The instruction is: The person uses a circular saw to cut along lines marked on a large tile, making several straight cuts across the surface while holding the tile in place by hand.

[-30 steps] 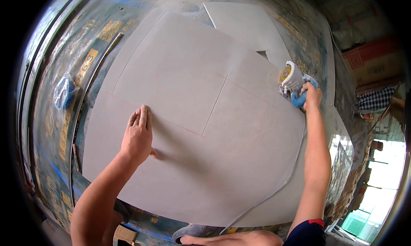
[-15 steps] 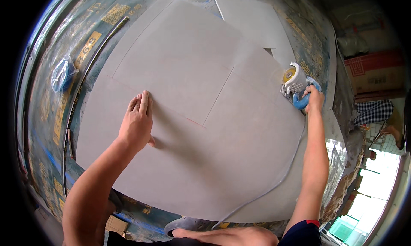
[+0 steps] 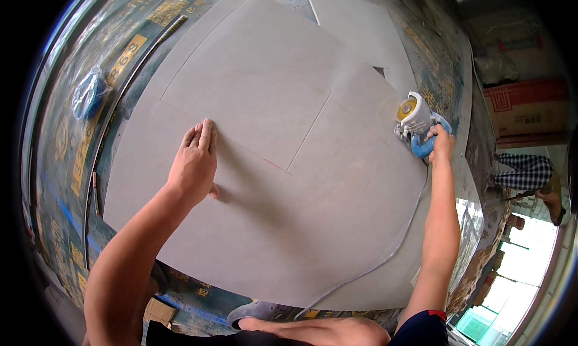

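Note:
A large pale grey sheet (image 3: 253, 237), marked with thin straight cuts and faint red lines, lies before me. My left hand (image 3: 192, 156) presses on it at left of centre, fingers stretched out. At the right part of the sheet, my right hand (image 3: 442, 141) grips the blue handle of a power cutter (image 3: 416, 120) with a white guard and yellow disc, a faint haze of dust beside it. A pale power cord (image 3: 385, 260) trails from it toward me across the sheet.
Another pale board (image 3: 349, 18) lies at the back. A long dark strip (image 3: 129, 75) and a bagged blue roll (image 3: 90, 94) lie left. Red-printed cartons (image 3: 518, 105) stand right, near another person's checked shorts and bare leg (image 3: 521, 170). My knee and shoe are at the bottom.
The view has shifted, so the sheet sits higher. Against its lines, the cutter in my right hand has moved a little toward me, along the right part. More of the other person's leg shows.

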The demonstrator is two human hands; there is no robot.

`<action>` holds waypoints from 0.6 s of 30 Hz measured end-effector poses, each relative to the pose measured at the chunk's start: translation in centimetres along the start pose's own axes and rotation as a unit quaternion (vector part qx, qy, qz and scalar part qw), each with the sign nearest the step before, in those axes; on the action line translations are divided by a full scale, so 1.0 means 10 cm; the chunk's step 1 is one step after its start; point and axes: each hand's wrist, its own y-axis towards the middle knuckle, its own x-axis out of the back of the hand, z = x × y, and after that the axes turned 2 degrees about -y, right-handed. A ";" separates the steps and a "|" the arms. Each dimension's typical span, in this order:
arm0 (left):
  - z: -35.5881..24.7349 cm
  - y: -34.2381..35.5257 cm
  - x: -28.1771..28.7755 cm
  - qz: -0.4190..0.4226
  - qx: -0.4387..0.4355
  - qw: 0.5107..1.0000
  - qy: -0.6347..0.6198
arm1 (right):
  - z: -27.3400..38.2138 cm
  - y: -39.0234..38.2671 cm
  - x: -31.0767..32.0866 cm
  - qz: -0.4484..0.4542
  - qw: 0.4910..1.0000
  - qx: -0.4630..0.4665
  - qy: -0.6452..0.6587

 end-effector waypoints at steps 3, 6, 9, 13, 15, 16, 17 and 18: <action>0.01 0.00 -0.02 -0.007 -0.004 1.000 0.000 | 0.00 -0.01 0.00 0.001 1.000 -0.001 -0.003; 0.01 0.01 -0.04 -0.011 -0.005 1.000 0.003 | -0.01 -0.02 0.00 -0.003 1.000 0.000 0.004; 0.00 0.00 -0.04 -0.014 -0.004 1.000 0.013 | 0.00 -0.05 0.01 -0.004 1.000 -0.001 -0.001; 0.00 0.00 -0.04 -0.008 0.009 1.000 0.004 | 0.02 -0.09 0.01 -0.013 1.000 -0.005 -0.001; 0.00 -0.01 -0.04 -0.012 0.003 1.000 0.001 | 0.04 -0.11 0.01 -0.006 1.000 -0.019 -0.013; -0.01 -0.01 -0.04 -0.018 0.010 1.000 -0.008 | 0.05 -0.12 0.01 -0.013 1.000 -0.019 -0.019; -0.01 -0.01 -0.04 -0.024 0.010 1.000 -0.016 | 0.04 -0.14 0.01 -0.009 1.000 -0.012 -0.009; 0.00 -0.01 -0.04 -0.023 0.007 0.999 -0.025 | 0.05 -0.14 0.00 -0.004 1.000 -0.014 -0.008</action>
